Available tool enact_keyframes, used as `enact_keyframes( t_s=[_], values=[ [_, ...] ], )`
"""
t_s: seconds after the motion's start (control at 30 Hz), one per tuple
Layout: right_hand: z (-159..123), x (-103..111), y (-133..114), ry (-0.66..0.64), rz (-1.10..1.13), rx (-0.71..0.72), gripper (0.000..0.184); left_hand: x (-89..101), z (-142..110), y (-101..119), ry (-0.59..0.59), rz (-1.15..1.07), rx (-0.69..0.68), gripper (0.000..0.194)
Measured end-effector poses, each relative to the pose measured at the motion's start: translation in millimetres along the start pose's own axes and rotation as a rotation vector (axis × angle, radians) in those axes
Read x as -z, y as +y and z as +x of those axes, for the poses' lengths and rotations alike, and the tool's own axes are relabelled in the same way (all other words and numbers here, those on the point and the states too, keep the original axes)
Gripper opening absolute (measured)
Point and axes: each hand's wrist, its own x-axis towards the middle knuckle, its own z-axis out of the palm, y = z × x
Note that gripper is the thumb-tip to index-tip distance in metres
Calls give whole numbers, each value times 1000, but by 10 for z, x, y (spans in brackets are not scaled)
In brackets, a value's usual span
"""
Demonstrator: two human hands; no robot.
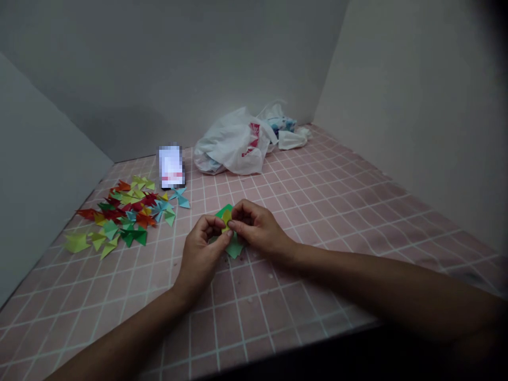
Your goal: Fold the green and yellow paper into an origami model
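Between the fingertips of both hands is a small piece of yellow folded paper (226, 216). My left hand (204, 241) pinches it from the left, thumb and fingers closed. From the right, my right hand (257, 227) pinches the same paper, its fingers curled. Beneath the fingertips lies green paper (235, 248) on the checked cloth, partly covered by the hands; whether it is one sheet or several I cannot tell. A heap of folded paper pieces (130, 206) in red, orange, yellow, green and blue spreads over the cloth to the left of my hands.
A phone (171, 166) with a lit, blurred screen stands behind the paper heap. White plastic bags (238, 143) lie at the back near the wall. Pink checked cloth (317, 201) covers the surface, with walls at the back and both sides. Its front edge runs along the bottom.
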Motion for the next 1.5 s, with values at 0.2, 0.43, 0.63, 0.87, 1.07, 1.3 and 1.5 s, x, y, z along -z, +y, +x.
enact_keyframes(
  t_s=[0.2,0.43,0.63,0.87,1.07,1.3,1.5],
  values=[
    [6,-7,-40,-54,220,-125,14,-2,-13,-9,-51,-51,32,24],
    [28,-23,-28,-46,272,-195,16,32,-8,-48,-53,-44,-17,21],
    [37,-31,-12,-71,287,-204,16,17,28,-38,-51,-86,14,22],
    [33,-19,-33,-87,286,-182,11,19,42,-32,-86,-99,12,25],
    [30,-6,-44,-97,257,-175,9,23,48,-44,-98,-135,36,28],
    [36,-21,-46,-102,270,-190,11,20,51,-9,-95,-133,33,24],
    [25,-7,-49,-110,267,-184,9,19,62,3,-95,-147,11,21]
  ],
)
